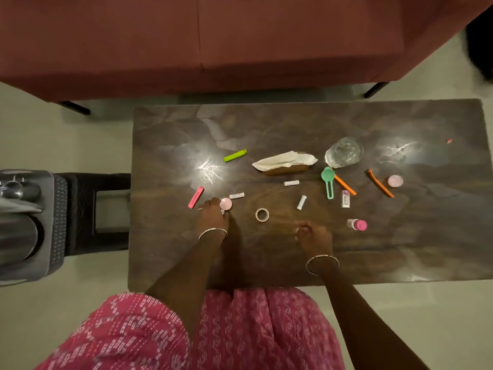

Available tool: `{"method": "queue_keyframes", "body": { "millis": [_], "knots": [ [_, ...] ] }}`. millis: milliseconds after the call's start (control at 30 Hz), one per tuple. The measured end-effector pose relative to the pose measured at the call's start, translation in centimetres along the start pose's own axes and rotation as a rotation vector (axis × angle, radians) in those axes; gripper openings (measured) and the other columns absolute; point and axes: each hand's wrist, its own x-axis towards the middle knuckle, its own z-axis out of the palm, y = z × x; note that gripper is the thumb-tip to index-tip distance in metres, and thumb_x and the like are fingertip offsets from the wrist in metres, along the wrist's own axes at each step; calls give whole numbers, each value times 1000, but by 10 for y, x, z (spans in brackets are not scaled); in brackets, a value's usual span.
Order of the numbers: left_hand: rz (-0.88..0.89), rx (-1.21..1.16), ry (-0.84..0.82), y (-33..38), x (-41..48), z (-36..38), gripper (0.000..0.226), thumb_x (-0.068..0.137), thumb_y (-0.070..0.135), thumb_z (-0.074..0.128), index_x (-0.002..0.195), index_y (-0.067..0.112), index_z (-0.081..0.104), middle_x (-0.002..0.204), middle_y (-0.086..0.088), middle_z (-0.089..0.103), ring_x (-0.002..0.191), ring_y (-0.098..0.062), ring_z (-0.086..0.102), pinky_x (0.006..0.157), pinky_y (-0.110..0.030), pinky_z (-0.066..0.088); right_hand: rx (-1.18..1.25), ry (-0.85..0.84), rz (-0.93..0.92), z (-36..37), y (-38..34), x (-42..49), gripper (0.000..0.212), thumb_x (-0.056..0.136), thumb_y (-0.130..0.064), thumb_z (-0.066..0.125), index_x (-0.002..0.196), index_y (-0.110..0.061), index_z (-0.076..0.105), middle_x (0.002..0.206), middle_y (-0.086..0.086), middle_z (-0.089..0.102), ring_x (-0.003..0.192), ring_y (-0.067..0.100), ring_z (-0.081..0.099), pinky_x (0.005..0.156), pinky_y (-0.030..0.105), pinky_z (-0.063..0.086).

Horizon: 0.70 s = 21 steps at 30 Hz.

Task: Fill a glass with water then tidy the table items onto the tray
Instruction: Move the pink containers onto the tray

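Glass [344, 152] clear of table [293, 263] edges

One head-worn view looks steeply down from above the surface [293, 124], facing twelve o'clock toward the sofa [186, 44].

A dark red sofa [200, 41] stands beyond the table, on a pale floor [32, 134].

Maroon sofa [200, 44] at back, dark wood table [293, 121] w/ glare, pale floor [66, 145]
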Motion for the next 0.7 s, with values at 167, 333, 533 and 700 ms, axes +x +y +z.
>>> {"method": "queue_keyframes", "body": {
  "millis": [167, 333, 533, 700],
  "knots": [
    [-54, 0, 16, 6, 21, 29, 46, 84, 28, 65, 126, 18, 50, 127, -8, 53, 108, -36, 54, 87, -42, 46, 7, -38, -69, 5, 24, 18, 21, 86, -3, 62, 96, -16, 76, 82, 4, 77, 73, 15, 72, 73, 10, 50],
    [-77, 56, 62, 15, 40, 42, 40, 83, 28, 66, 119, 19, 53, 123, -10, 53, 103, -38, 55, 84, -42, 47, -30, -61, -127, -4, 46, 37, 18, 87, -4, 64, 94, -17, 76, 81, -1, 76, 67, 4, 68, 68, 5, 45],
    [-125, 68, 118, 30, 37, 43, 40, 83, 25, 65, 118, 10, 53, 120, -15, 55, 99, -42, 57, 84, -46, 47, -17, -99, -135, -26, 52, 51, 20, 86, -7, 61, 93, -18, 76, 80, 1, 76, 74, 19, 73, 83, 39, 57],
    [-166, -98, 283, 72, 0, 40, 36, 85, 24, 65, 111, 2, 53, 108, -21, 58, 88, -45, 59, 76, -49, 46, 44, -72, -232, -60, 42, 59, 20, 88, -3, 60, 99, -11, 75, 86, 9, 76, 80, 29, 72, 80, 51, 56]
  ]
}}
